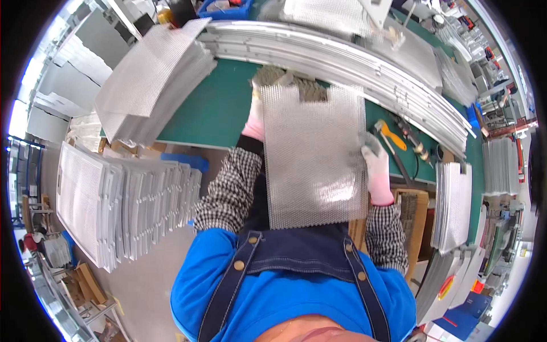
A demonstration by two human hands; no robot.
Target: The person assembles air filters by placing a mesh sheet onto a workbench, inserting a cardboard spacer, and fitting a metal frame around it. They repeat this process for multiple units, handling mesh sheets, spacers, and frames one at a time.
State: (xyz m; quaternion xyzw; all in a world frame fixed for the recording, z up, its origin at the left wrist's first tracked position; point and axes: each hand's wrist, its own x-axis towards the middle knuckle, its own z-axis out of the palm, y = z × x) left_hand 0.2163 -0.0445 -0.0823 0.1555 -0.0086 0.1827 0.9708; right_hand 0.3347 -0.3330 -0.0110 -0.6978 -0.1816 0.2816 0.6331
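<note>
I hold a rectangular sheet of silver metal mesh (pixel 313 154) flat in front of my chest, over the near edge of the green workbench (pixel 219 108). My left hand (pixel 254 117), in a white and pink glove, grips the sheet's left edge near its far corner. My right hand (pixel 376 165), gloved the same way, grips the right edge about midway. Checked sleeves cover both forearms. The sheet hides part of my left hand and the bench below it.
A tilted stack of mesh sheets (pixel 151 80) lies on the bench at the left. Long metal frames (pixel 342 57) run across the far side. A yellow-handled tool (pixel 392 135) lies at the right. Framed panels (pixel 119 205) stand stacked at my left, more sheets (pixel 453 205) at my right.
</note>
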